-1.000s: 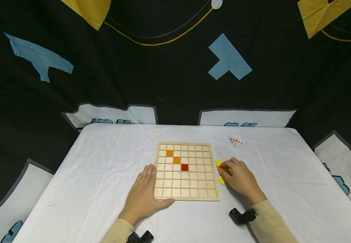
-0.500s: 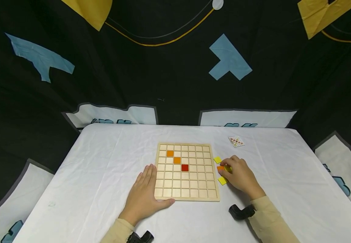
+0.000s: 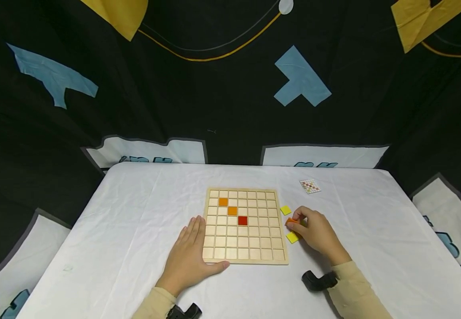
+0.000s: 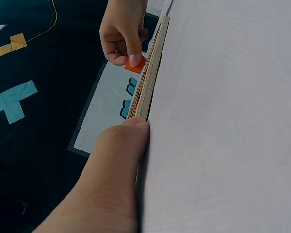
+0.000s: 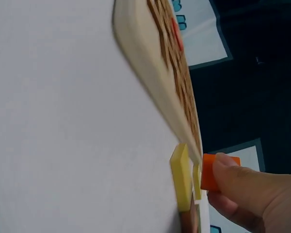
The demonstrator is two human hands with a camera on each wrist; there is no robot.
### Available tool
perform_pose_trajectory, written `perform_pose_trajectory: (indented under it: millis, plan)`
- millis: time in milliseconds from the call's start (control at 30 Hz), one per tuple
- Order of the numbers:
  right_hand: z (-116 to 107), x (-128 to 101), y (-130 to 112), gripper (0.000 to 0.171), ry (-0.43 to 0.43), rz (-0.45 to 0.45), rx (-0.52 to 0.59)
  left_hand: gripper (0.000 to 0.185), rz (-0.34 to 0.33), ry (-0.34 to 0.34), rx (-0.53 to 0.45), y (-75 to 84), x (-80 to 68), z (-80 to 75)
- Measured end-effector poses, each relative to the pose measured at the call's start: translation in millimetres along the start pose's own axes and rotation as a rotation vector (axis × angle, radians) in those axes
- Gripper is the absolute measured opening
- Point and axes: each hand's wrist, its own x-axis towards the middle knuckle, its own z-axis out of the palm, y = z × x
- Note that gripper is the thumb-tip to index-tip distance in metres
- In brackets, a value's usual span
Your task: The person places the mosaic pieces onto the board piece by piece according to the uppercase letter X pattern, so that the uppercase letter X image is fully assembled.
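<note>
A wooden grid board [image 3: 246, 262] lies on the white table, with two orange tiles [image 3: 223, 202] and a red tile [image 3: 242, 220] in a diagonal line in its cells. My left hand [image 3: 188, 254] rests along the board's left side with straight fingers, and its thumb lies at the near edge. At the right side of the board, my right hand [image 3: 315, 230] pinches another orange tile [image 5: 210, 172] between thumb and fingers, raised off the table in the right wrist view. Yellow tiles [image 3: 285, 210] lie close by; some are partly hidden by that hand.
A small patterned card [image 3: 310, 186] lies beyond the board at the back right. White cloth [image 3: 134, 199] covers the table. A dark curtain [image 3: 230, 110] with blue and yellow shapes hangs behind it.
My right hand has picked up the orange tile, which now tilts in its fingers. The far yellow tile has shifted slightly and turned. My left hand has stayed in place.
</note>
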Motion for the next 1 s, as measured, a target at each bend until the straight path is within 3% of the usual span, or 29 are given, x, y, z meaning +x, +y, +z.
perform_pose_trajectory:
  millis: [567, 1000]
  plan:
    - [28.4, -1.7, -44.7, 0.021, -0.067, -0.103, 0.161, 0.13, -0.002, -0.003, 0.009, -1.8, 0.7, 2.4]
    - [50.1, 3.3, -62.6, 0.017, -0.071, -0.144, 0.092, 0.13, -0.01, -0.026, 0.012, -0.4, 0.9, -0.8]
